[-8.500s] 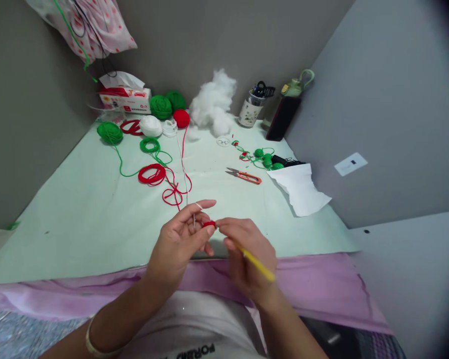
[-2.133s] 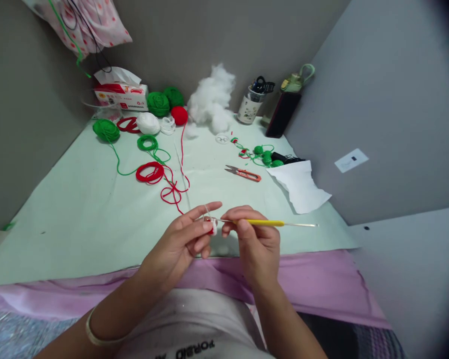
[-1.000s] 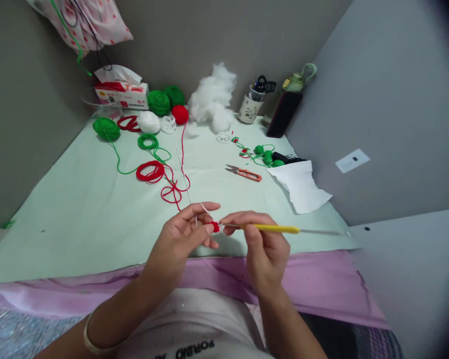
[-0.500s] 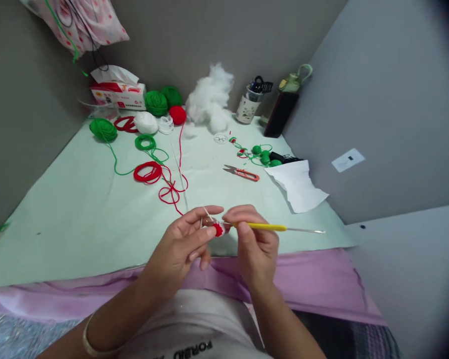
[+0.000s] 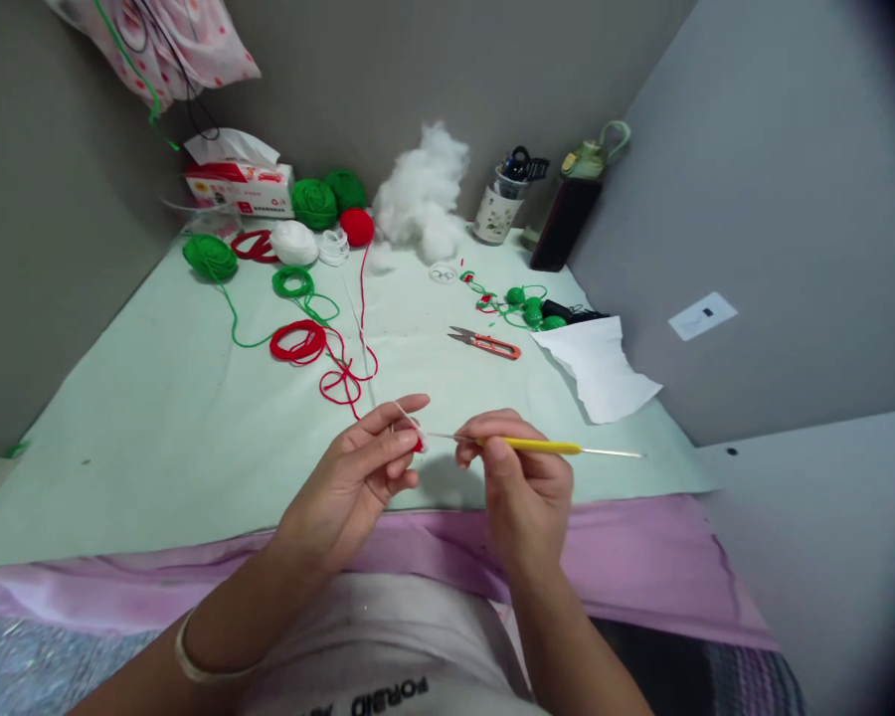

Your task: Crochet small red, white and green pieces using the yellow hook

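Between the thumb and fingers of my left hand (image 5: 358, 467) is a small red and white crochet piece (image 5: 419, 443), partly hidden by the fingertips. White yarn (image 5: 405, 412) runs over the raised left index finger and back across the table. My right hand (image 5: 520, 477) grips a crochet hook (image 5: 537, 446) by its yellow handle. The hook's thin front end points left and reaches the crochet piece; whether it sits in a loop is too small to tell. Its other metal end sticks out to the right.
Red yarn loops (image 5: 298, 341), green yarn balls (image 5: 210, 258) and a white ball (image 5: 293, 243) lie at left. White stuffing (image 5: 422, 199) sits at the back. Orange thread snips (image 5: 486, 343), green crocheted pieces (image 5: 533, 310) and white paper (image 5: 601, 368) lie right of centre. A bottle (image 5: 578, 204) stands by the wall.
My hands have moved apart: the left with the crochet piece slightly left and up, the right with the hook to the right. More of the hook's front shaft shows between them.
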Demonstrator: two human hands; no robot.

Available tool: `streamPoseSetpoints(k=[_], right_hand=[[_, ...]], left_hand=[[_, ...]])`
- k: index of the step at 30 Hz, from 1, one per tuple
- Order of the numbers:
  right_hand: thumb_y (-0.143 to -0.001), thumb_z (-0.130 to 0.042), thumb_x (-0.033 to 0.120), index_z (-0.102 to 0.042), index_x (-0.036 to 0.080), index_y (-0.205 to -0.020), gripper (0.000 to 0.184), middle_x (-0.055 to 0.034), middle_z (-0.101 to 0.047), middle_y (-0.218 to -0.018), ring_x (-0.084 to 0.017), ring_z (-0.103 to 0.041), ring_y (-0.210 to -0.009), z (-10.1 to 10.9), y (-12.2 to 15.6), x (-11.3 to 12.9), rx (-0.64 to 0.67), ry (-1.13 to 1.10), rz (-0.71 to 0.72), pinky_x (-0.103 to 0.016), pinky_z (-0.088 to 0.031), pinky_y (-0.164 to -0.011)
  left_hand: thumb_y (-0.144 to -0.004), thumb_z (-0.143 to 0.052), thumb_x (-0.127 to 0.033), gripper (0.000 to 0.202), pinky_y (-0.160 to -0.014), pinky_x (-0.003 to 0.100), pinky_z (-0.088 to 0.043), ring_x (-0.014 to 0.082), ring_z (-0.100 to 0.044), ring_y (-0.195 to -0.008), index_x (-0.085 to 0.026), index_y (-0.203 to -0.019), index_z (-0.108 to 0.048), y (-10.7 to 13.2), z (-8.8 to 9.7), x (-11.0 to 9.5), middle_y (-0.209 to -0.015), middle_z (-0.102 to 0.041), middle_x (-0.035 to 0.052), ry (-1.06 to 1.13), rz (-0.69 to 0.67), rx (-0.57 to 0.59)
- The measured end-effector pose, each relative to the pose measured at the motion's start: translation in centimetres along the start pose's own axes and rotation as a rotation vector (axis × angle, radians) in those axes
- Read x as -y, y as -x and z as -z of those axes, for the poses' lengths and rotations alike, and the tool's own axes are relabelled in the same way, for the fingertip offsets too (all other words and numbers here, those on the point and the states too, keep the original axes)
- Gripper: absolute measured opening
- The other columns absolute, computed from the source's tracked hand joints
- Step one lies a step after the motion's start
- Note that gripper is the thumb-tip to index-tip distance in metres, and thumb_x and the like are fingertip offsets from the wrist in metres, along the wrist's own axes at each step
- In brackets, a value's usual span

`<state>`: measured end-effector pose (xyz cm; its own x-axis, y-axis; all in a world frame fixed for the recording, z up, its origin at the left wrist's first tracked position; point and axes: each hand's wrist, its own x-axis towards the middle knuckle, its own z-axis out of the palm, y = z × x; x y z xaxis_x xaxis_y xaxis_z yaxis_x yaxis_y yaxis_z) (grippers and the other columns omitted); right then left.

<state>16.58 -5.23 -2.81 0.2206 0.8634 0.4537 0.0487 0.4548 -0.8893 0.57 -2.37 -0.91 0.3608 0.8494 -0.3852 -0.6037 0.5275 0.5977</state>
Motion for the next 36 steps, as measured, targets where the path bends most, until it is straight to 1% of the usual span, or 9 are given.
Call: streamPoseSetpoints(k=[4, 9, 12, 17, 22, 26, 29, 32, 36], right_hand=[[-0.101, -0.069, 0.024, -0.083, 0.028, -0.103, 0.015, -0.0034, -0.08, -0.098, -0.016, -0.07, -0.084, -0.4, 0.0, -0.1, 0.055, -0.073, -0.072, -0.031, -0.057, -0.074], [-0.104, -0.065, 0.032, -0.081, 0.026, -0.099, 0.017, -0.0025, -0.08, -0.092, -0.013, -0.072, -0.071, -0.1, -0.2, -0.1, 0.027, -0.273, -0.254, -0.027, -0.059, -0.068], [-0.106, -0.061, 0.033, -0.077, 0.024, -0.099, 0.02, -0.0034, -0.081, -0.091, -0.014, -0.073, -0.07, 0.1, -0.3, 0.1, 0.046, -0.276, -0.242, -0.028, -0.061, -0.067], [-0.109, -0.054, 0.023, -0.075, 0.026, -0.11, 0.021, -0.0026, -0.08, -0.1, -0.014, -0.075, -0.078, 0.1, 0.6, 0.4, 0.057, 0.011, -0.046, -0.03, -0.063, -0.074], [-0.107, -0.051, 0.016, -0.069, 0.026, -0.126, 0.027, -0.0074, -0.08, -0.103, -0.021, -0.078, -0.093, 0.1, 1.0, 0.2, 0.141, 0.292, 0.35, -0.037, -0.065, -0.077], [-0.106, -0.052, 0.015, -0.068, 0.027, -0.13, 0.031, -0.0082, -0.08, -0.107, -0.022, -0.078, -0.096, 0.2, 0.8, 0.1, 0.226, 0.544, 0.453, -0.035, -0.066, -0.077], [-0.101, -0.062, 0.013, -0.072, 0.028, -0.13, 0.034, -0.0085, -0.078, -0.113, -0.023, -0.076, -0.104, 0.3, 1.0, 0.1, 0.266, 0.674, 0.51, -0.035, -0.066, -0.083], [-0.102, -0.061, 0.012, -0.075, 0.028, -0.124, 0.03, -0.0064, -0.077, -0.107, -0.02, -0.074, -0.097, 0.2, 0.8, 0.0, 0.141, 0.452, 0.363, -0.034, -0.063, -0.081], [-0.106, -0.057, 0.018, -0.079, 0.028, -0.106, 0.024, -0.002, -0.075, -0.093, -0.015, -0.068, -0.075, -0.2, 0.2, 0.1, 0.013, 0.011, 0.037, -0.031, -0.058, -0.068]], left_hand=[[-0.079, -0.091, -0.017, 0.034, -0.051, 0.015, -0.055, 0.0036, -0.051, -0.054, -0.023, -0.113, -0.085, 0.1, -0.3, 0.6, -0.079, -0.064, -0.0037, -0.117, -0.084, 0.047], [-0.08, -0.09, -0.021, 0.03, -0.052, 0.017, -0.056, 0.0046, -0.05, -0.055, -0.022, -0.111, -0.086, 0.3, -0.1, 0.6, -0.075, -0.062, -0.0036, -0.168, -0.089, 0.04], [-0.08, -0.089, -0.021, 0.03, -0.052, 0.018, -0.057, 0.0054, -0.053, -0.057, -0.023, -0.109, -0.086, 0.5, 0.0, 0.4, -0.079, -0.064, -0.0024, -0.205, -0.124, 0.033], [-0.084, -0.086, -0.021, 0.026, -0.058, 0.018, -0.058, 0.0078, -0.065, -0.063, -0.027, -0.109, -0.085, 0.6, 0.3, 0.5, -0.085, -0.066, -0.0024, -0.319, -0.226, 0.03], [-0.082, -0.086, -0.018, 0.032, -0.058, 0.019, -0.059, 0.0085, -0.063, -0.064, -0.025, -0.113, -0.083, 0.5, 0.1, 0.9, -0.086, -0.063, -0.0034, -0.367, -0.303, 0.004], [-0.079, -0.09, -0.019, 0.037, -0.06, 0.019, -0.058, 0.0097, -0.063, -0.067, -0.023, -0.115, -0.081, 0.5, -0.1, 1.0, -0.082, -0.064, -0.0029, -0.313, -0.299, -0.004], [-0.076, -0.094, -0.022, 0.045, -0.058, 0.017, -0.055, 0.007, -0.057, -0.06, -0.022, -0.119, -0.081, 0.4, 0.1, 0.8, -0.074, -0.063, -0.004, -0.179, -0.162, 0.033], [-0.078, -0.093, -0.023, 0.042, -0.047, 0.012, -0.043, 0.0019, -0.036, -0.048, -0.017, -0.118, -0.082, 0.3, 0.3, 0.2, -0.059, -0.048, -0.009, -0.048, 0.029, 0.056], [-0.079, -0.091, -0.019, 0.035, -0.043, 0.011, -0.04, 0.0016, -0.028, -0.045, -0.019, -0.113, -0.085, 0.4, 0.1, 0.0, -0.054, -0.041, -0.0111, -0.041, 0.008, 0.073]])
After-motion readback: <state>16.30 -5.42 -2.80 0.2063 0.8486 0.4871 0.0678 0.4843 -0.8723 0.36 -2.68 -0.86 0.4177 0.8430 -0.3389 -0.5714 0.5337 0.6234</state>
